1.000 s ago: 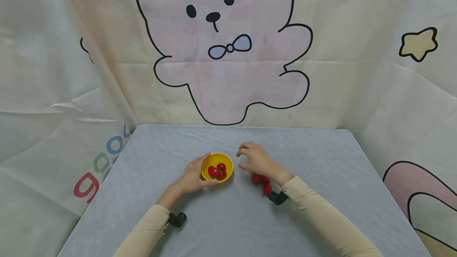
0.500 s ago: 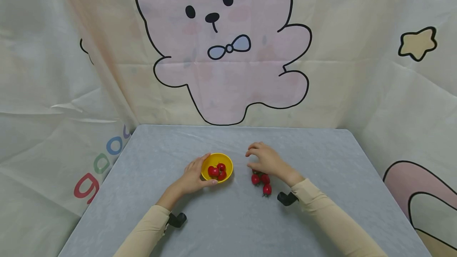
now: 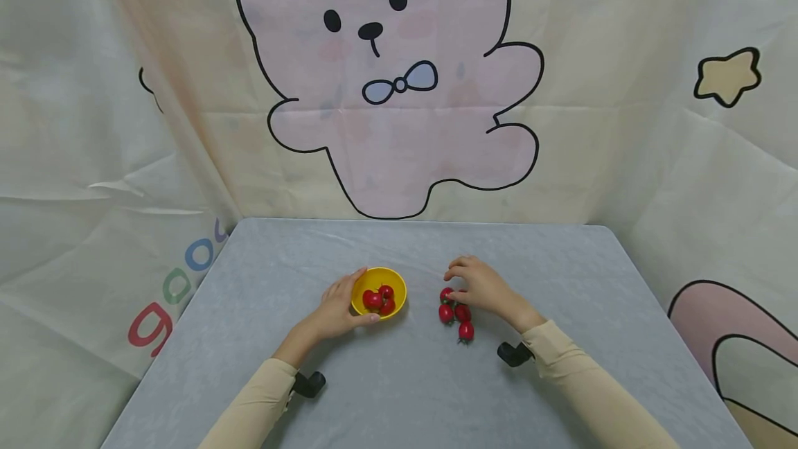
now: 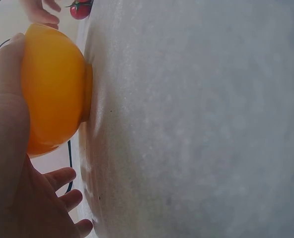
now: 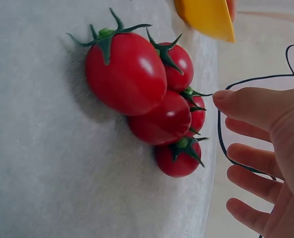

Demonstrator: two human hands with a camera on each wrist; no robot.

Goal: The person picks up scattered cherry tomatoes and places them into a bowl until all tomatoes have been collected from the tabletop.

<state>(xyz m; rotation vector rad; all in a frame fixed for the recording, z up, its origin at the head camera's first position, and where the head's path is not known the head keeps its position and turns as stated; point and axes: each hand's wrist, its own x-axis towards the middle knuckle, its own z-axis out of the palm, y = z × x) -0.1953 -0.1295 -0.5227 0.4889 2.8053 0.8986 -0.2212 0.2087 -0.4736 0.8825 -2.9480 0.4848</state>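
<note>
The yellow bowl (image 3: 374, 277), with red tomatoes (image 3: 374, 300) inside, is gripped at its left side between the left hand's (image 3: 337, 310) thumb and fingers, as a second ago. Right of the bowl lie loose tomatoes (image 3: 463, 312), seemingly five, more exposed now that the right hand (image 3: 485, 288) has shifted farther from the bowl; its fingers are relaxed and hold nothing, though thumb contact is hard to judge.
</note>
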